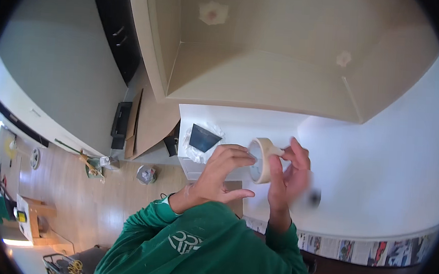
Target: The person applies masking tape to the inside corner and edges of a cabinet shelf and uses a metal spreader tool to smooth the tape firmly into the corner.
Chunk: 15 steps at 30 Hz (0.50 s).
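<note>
A roll of beige masking tape (261,159) is held up in front of a white wall (380,168). My left hand (222,174) curls around the roll's left side, its fingertips on the rim. My right hand (289,173) pinches the loose end of the tape at the roll's upper right edge. Both forearms come up from the lower edge in green sleeves (196,247).
A dark scraper blade (203,137) lies on crumpled clear plastic on a white ledge. Newspaper sheets (364,249) line the base of the wall. Above is a beige ceiling with patched spots (213,13). Cardboard (149,122) and tools lie on the wooden floor (88,199) at left.
</note>
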{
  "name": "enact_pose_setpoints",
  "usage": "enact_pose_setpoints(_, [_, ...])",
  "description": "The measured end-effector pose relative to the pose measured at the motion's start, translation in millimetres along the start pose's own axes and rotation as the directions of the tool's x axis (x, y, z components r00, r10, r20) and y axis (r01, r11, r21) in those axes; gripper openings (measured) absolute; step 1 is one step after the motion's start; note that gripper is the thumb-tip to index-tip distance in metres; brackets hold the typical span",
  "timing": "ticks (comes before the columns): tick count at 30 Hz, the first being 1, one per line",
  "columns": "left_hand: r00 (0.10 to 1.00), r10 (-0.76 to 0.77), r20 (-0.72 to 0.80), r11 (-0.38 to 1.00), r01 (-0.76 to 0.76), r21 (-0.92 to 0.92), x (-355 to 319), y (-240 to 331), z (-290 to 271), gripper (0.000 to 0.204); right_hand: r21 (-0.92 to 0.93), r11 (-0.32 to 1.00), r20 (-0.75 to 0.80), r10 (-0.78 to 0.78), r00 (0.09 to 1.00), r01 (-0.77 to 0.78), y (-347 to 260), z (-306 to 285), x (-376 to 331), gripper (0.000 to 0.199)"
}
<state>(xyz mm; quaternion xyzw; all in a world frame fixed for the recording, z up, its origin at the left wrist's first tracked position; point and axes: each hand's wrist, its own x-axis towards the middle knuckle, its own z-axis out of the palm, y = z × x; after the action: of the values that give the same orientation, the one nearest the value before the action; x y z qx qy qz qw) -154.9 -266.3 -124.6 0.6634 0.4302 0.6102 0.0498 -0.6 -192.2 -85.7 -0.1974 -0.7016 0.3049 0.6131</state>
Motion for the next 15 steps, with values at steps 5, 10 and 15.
enact_pose_setpoints(5, [0.997, 0.077, -0.002, 0.993, -0.076, 0.093, -6, -17, -24, 0.041, -0.011, 1.000, 0.169, -0.019, 0.985, 0.021, -13, 51, 10, 0.028])
enact_pose_setpoints(10, [0.993, 0.059, 0.098, 0.998, -0.056, -0.033, 1, -22, -54, 0.027, -0.189, 0.977, 0.248, -0.049, 0.968, 0.098, -19, 58, 36, 0.033])
enact_pose_setpoints(15, [0.987, 0.076, 0.140, 0.996, -0.068, -0.056, 3, -24, -83, 0.022, -0.318, 0.946, 0.307, 0.033, 0.951, 0.070, -40, 63, 67, 0.040])
